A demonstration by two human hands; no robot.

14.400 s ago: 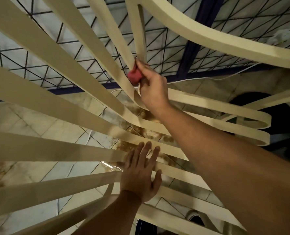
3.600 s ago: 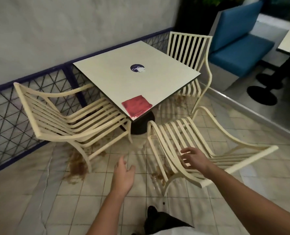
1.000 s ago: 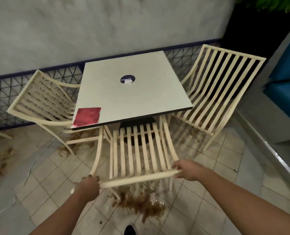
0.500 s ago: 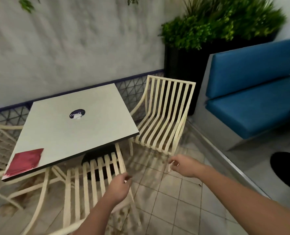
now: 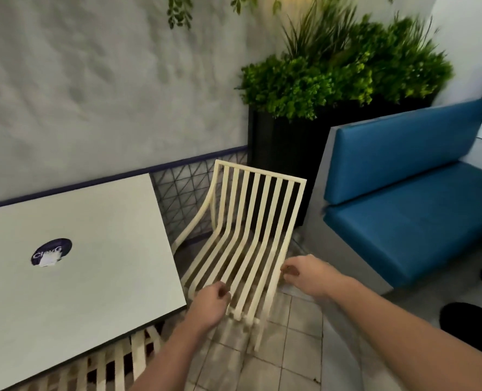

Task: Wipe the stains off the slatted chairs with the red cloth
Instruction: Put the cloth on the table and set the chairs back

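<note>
A cream slatted chair (image 5: 251, 238) stands upright to the right of the table, its back toward the mesh fence. My left hand (image 5: 209, 303) hovers at the front edge of its seat, fingers loosely curled and holding nothing. At the seat's right side rail my right hand (image 5: 304, 273) has its curled fingertips next to the rail; whether they touch is not clear. The back slats of a second cream chair (image 5: 115, 368) show below the table's near edge. The red cloth is out of view.
A white square table (image 5: 98, 277) with a dark round sticker (image 5: 51, 252) fills the left. A blue cushioned bench (image 5: 403, 210) stands right of the chair. A black planter with green plants (image 5: 333, 80) is behind. A black round base (image 5: 474, 324) lies on the tiled floor.
The view has swung right, so the red cloth on the table's left corner left the frame. Both empty hands have moved forward to the right-hand chair's seat.
</note>
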